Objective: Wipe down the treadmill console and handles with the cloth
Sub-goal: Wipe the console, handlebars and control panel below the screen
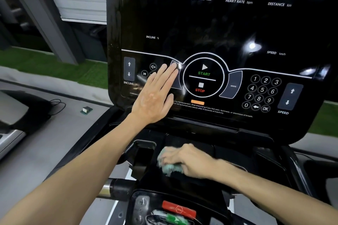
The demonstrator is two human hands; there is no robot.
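Observation:
The black glossy treadmill console (219, 27) fills the upper half of the view, with START and STOP buttons and a number keypad. My left hand (157, 95) lies flat against its lower left part, fingers straight, beside the START ring. Below the console, my right hand (186, 160) presses a pale green cloth (169, 167) onto the black tray (201, 186) under the screen; the hand and cloth look blurred. A metal handle bar (108, 187) shows at the lower left.
A small panel with a red stop switch (179, 209) and a green button (175, 219) sits at the bottom. Another machine (20, 113) stands to the left, with a black cable (58, 105) and a small box (86, 110) on the grey floor. Green turf lies beyond.

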